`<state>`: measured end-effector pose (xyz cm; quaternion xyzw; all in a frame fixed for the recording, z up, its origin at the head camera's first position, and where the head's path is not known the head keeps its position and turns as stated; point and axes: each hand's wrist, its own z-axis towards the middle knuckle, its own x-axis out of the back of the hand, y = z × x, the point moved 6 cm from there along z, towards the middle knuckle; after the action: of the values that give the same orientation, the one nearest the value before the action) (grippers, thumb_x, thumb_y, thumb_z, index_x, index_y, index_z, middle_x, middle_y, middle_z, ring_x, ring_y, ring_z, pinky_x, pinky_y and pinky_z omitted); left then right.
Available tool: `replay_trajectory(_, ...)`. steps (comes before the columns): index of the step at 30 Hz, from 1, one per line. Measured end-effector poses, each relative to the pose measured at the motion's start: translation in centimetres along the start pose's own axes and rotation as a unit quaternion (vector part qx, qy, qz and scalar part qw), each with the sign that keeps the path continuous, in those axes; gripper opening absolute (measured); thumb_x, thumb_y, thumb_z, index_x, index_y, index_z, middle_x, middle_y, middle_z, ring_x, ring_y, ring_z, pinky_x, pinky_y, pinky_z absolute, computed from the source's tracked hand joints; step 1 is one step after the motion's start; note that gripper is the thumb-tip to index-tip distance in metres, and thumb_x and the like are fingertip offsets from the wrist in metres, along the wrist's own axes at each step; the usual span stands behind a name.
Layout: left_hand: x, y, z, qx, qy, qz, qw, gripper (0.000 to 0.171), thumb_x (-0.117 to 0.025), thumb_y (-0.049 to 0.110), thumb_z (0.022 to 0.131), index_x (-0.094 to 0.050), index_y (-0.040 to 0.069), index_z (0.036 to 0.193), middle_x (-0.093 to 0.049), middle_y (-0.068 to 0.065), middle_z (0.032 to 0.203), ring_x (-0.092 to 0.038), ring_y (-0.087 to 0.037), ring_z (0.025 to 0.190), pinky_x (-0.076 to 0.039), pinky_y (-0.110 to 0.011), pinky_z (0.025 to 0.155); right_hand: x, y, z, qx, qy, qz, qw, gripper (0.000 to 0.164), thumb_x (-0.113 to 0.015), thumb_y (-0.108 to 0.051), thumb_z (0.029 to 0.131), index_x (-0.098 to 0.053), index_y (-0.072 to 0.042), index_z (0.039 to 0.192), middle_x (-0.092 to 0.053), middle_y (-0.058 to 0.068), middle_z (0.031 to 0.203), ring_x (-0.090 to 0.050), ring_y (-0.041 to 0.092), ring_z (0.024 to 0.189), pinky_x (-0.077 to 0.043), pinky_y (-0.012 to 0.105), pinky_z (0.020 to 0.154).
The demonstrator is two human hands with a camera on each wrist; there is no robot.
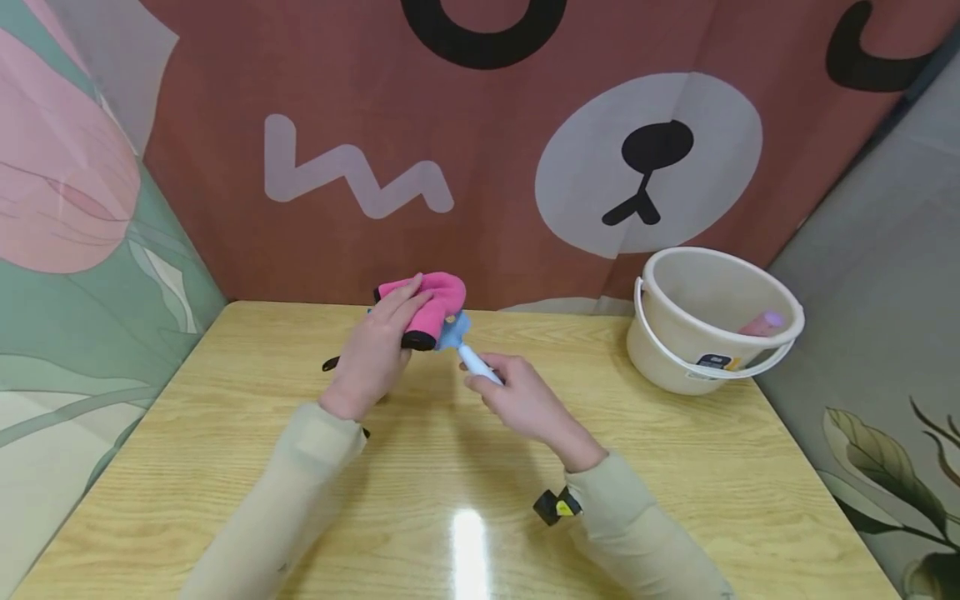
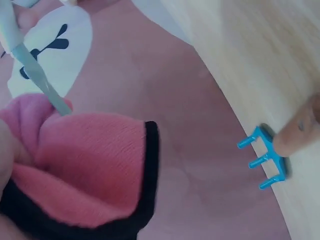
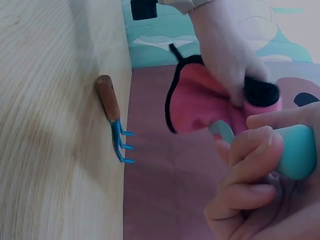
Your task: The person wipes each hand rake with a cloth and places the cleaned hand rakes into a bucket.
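Note:
Pink cloth with a black edge (image 1: 444,292) is bunched in my left hand (image 1: 371,354), fingers bent over it. My right hand (image 1: 525,400) grips the pale blue handle (image 1: 478,364) of a small tool. The tool's blue head (image 1: 453,333) goes into the cloth's folds, which hide its shape. In the left wrist view its narrow shaft (image 2: 40,77) runs down into the pink fabric (image 2: 95,160). A hand rake with a brown wooden handle (image 3: 107,97) and blue tines (image 3: 122,147) lies on the table, mostly behind the left hand in the head view.
At the table's right rear stands a cream bucket (image 1: 720,275) with a pink object (image 1: 761,323) inside. Its white handle hangs over the front. The wooden table (image 1: 420,500) ends at a brown curtain (image 1: 495,225) printed with a cartoon face.

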<state>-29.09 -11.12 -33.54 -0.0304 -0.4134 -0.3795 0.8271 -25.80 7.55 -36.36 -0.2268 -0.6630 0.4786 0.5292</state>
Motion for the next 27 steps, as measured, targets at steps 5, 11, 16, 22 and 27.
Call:
replay_trajectory(5, 1.8, 0.0, 0.3, 0.015, 0.087, -0.043, 0.9952, 0.063, -0.076, -0.009, 0.086, -0.054, 0.002, 0.144, -0.049, -0.012, 0.151, -0.045, -0.030, 0.139, -0.037, -0.043, 0.112, 0.6, 0.4, -0.1, -0.012, 0.003, 0.008, 1.000, 0.030, -0.056, -0.021, 0.103, -0.067, -0.006, 0.127, -0.044, 0.000, 0.061, -0.034, 0.011, 0.048, -0.029, 0.026, 0.044)
replay_trajectory(11, 5.3, -1.3, 0.4, 0.052, 0.242, -0.066, 0.9666, 0.042, -0.070, 0.001, 0.094, -0.062, 0.000, 0.135, -0.062, -0.015, 0.136, -0.057, -0.031, 0.128, -0.041, -0.041, 0.109, 1.1, 0.7, -0.3, -0.023, 0.007, 0.020, 1.000, 0.027, -0.055, -0.020, 0.104, -0.067, -0.006, 0.124, -0.042, 0.000, 0.059, -0.032, 0.013, 0.047, -0.027, 0.026, 0.043)
replay_trajectory(16, 6.7, -2.8, -0.2, 0.108, 0.307, -0.079, 0.9423, 0.034, -0.064, 0.011, 0.100, -0.065, 0.003, 0.133, -0.067, -0.010, 0.130, -0.063, -0.029, 0.119, -0.048, -0.042, 0.102, 1.6, 0.4, -0.4, -0.013, 0.014, 0.025, 1.000, 0.026, -0.055, -0.019, 0.104, -0.068, -0.005, 0.121, -0.043, 0.001, 0.059, -0.034, 0.013, 0.049, -0.028, 0.026, 0.044)
replay_trajectory(22, 4.8, -4.9, -1.1, 0.266, 0.234, -0.141, 0.9246, 0.043, -0.057, 0.037, 0.103, -0.067, 0.000, 0.122, -0.070, -0.019, 0.106, -0.066, -0.034, 0.096, -0.050, -0.047, 0.080, 0.9, -0.2, -0.5, 0.013, -0.016, 0.050, 0.999, 0.023, -0.056, -0.018, 0.104, -0.068, -0.004, 0.118, -0.043, 0.001, 0.059, -0.035, 0.013, 0.049, -0.028, 0.026, 0.044)
replay_trajectory(27, 1.7, -5.1, -1.5, 0.360, 0.138, -0.273, 0.8816, 0.056, -0.045, 0.053, 0.104, -0.058, 0.004, 0.129, -0.060, -0.018, 0.097, -0.058, -0.028, 0.087, -0.046, -0.034, 0.075, 0.3, -0.7, -0.7, 0.027, -0.048, 0.055, 0.997, 0.023, -0.055, -0.018, 0.104, -0.066, -0.003, 0.117, -0.043, 0.001, 0.058, -0.035, 0.014, 0.047, -0.029, 0.026, 0.043)
